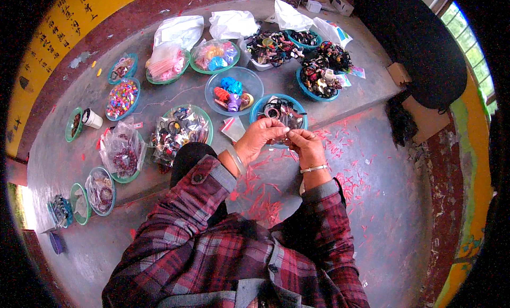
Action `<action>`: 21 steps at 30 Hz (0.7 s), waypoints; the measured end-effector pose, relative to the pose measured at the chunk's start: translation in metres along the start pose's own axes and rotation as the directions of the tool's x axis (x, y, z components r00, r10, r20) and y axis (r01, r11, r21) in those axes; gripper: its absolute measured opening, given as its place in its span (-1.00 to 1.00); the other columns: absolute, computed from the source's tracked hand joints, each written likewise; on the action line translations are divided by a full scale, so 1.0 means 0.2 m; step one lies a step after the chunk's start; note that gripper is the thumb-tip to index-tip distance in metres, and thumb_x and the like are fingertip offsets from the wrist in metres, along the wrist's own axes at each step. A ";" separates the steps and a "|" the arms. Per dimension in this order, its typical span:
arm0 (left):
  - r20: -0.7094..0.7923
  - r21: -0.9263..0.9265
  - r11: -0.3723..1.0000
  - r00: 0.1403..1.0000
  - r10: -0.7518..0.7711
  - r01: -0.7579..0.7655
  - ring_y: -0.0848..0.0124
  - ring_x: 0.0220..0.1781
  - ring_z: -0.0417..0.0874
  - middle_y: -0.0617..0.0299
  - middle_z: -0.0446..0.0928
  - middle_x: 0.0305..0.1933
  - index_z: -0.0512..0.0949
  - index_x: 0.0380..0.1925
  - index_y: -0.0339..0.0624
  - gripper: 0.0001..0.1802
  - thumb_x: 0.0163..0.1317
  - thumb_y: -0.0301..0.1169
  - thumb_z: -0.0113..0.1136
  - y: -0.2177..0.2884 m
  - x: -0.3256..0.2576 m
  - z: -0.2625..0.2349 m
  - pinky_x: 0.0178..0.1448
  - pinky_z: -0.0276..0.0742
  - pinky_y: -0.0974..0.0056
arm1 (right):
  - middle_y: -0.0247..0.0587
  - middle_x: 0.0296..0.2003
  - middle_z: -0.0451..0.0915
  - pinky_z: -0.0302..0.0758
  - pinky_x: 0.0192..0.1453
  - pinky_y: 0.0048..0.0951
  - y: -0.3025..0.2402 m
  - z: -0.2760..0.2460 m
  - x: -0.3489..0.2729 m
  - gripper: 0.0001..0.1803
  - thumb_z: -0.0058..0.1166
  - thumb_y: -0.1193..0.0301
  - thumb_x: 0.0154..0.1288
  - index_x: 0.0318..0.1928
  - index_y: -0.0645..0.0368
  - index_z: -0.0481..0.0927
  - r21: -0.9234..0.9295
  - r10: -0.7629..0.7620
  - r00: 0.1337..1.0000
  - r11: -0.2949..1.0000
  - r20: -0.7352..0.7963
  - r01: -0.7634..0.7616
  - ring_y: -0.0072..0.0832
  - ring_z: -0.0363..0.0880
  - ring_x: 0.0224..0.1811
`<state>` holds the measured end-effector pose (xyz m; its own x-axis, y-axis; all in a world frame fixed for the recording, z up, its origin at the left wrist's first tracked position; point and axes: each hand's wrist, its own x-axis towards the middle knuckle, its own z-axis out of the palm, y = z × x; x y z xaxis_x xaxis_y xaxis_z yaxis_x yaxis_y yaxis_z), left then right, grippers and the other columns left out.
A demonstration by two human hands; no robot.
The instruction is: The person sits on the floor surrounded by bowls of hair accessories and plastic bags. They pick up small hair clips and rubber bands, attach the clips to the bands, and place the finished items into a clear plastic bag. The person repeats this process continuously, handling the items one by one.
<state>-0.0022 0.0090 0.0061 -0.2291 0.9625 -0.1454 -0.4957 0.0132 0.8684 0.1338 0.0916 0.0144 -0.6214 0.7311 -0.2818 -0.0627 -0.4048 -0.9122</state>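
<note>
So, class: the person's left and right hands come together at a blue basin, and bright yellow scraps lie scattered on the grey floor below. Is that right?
Not quite: the scraps are red, not yellow, as the head view shows. The left hand and right hand do come together at the blue basin, with the scraps scattered on the grey floor below.

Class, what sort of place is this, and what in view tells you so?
Probably an informal workspace for small accessories: the left hand and right hand come together over a blue basin, colourful small pieces and dark trinkets lie grouped apart, and red scraps litter the grey floor.
</note>
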 end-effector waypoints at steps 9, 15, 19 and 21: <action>-0.056 0.136 0.988 0.995 0.085 -0.077 0.70 -0.47 0.38 0.39 0.53 -0.41 0.55 -0.33 -0.20 -0.76 0.17 -0.26 0.05 -0.04 0.01 -0.03 -0.44 0.21 0.56 | -0.29 -0.54 0.57 0.33 -0.48 -0.64 0.00 0.01 -0.01 -0.85 0.12 0.41 0.08 -0.42 0.26 0.59 -0.130 -0.026 0.999 0.991 -0.025 0.022 -0.62 0.46 -0.55; -0.046 0.042 0.998 0.998 -0.037 0.039 0.73 -0.57 0.38 0.34 0.53 -0.40 0.55 -0.30 -0.24 -0.75 0.18 -0.29 0.04 0.02 -0.02 -0.01 -0.67 0.08 0.61 | -0.29 -0.53 0.57 0.31 -0.49 -0.66 0.00 0.01 -0.01 -0.83 0.05 0.39 0.12 -0.36 0.24 0.58 -0.130 -0.035 0.997 0.991 -0.062 0.026 -0.63 0.46 -0.55; -0.049 0.005 0.998 0.997 -0.067 0.067 0.74 -0.60 0.35 0.31 0.55 -0.39 0.54 -0.31 -0.25 -0.75 0.18 -0.29 0.03 0.03 -0.01 -0.04 -0.69 0.06 0.60 | -0.25 -0.46 0.58 0.37 -0.45 -0.59 0.00 0.01 -0.01 -0.84 0.04 0.43 0.12 -0.33 0.28 0.56 -0.213 -0.158 0.983 0.968 -0.093 0.135 -0.59 0.48 -0.51; -0.077 0.006 0.996 0.994 -0.083 0.083 0.74 -0.59 0.37 0.30 0.55 -0.40 0.55 -0.33 -0.26 -0.75 0.18 -0.30 0.03 0.06 -0.01 -0.02 -0.70 0.05 0.59 | -0.22 -0.41 0.58 0.41 -0.40 -0.54 0.05 -0.03 0.04 -0.85 0.02 0.47 0.12 -0.30 0.27 0.55 -0.385 -0.455 0.880 0.842 -0.133 0.377 -0.52 0.50 -0.47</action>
<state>-0.0101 0.0054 0.0147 -0.2510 0.9344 -0.2528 -0.5085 0.0949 0.8558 0.1323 0.0956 0.0009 -0.4149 0.9009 0.1276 0.0133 0.1462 -0.9892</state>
